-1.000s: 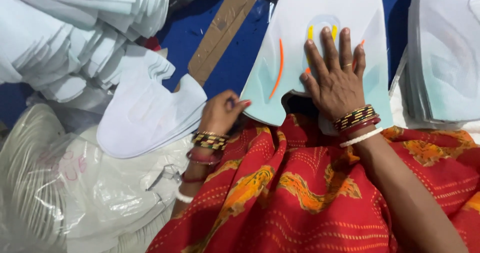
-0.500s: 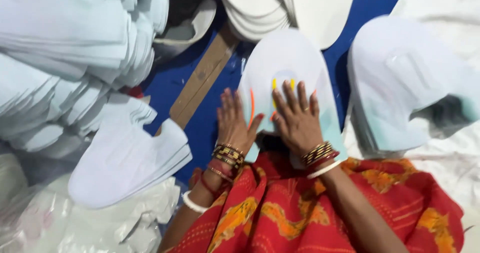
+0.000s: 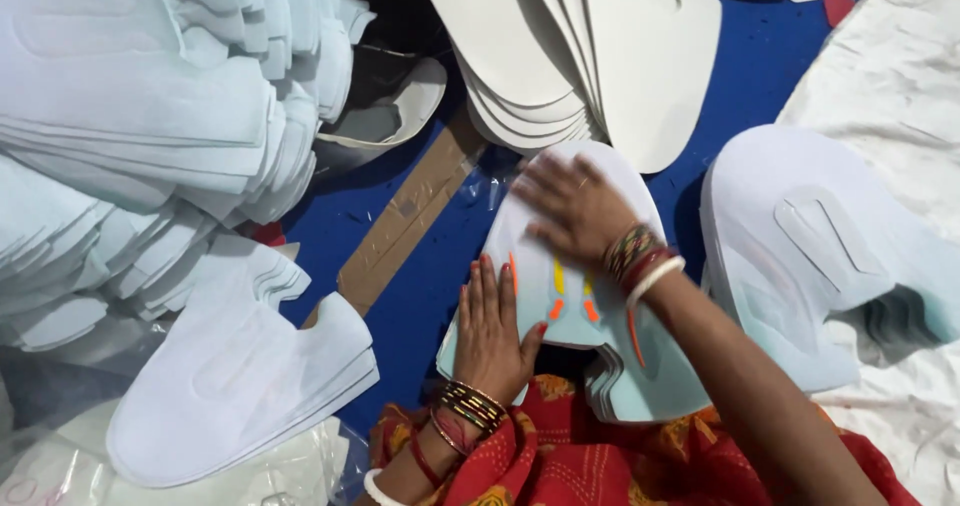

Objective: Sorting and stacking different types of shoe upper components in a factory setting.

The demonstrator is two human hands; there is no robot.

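Observation:
A stack of pale blue shoe-upper pieces with orange and yellow marks (image 3: 572, 311) lies in front of my lap on a blue sheet. My left hand (image 3: 492, 331) rests flat on the stack's left edge, fingers together and pointing away from me. My right hand (image 3: 577, 206) lies flat on the far rounded end of the top piece, fingers spread toward the left. Neither hand grips anything. Both wrists carry bangles.
More stacks of pale cut pieces lie all around: a big heap at the left (image 3: 130, 136), one at lower left (image 3: 240, 376), one at the right (image 3: 800, 256), and white sole-shaped sheets at the top (image 3: 590, 56). A strip of brown tape (image 3: 405, 226) crosses the blue sheet.
My right hand has slid forward to the far end of the top piece. My left hand has flattened onto the stack's left edge. The view has tilted farther from my lap.

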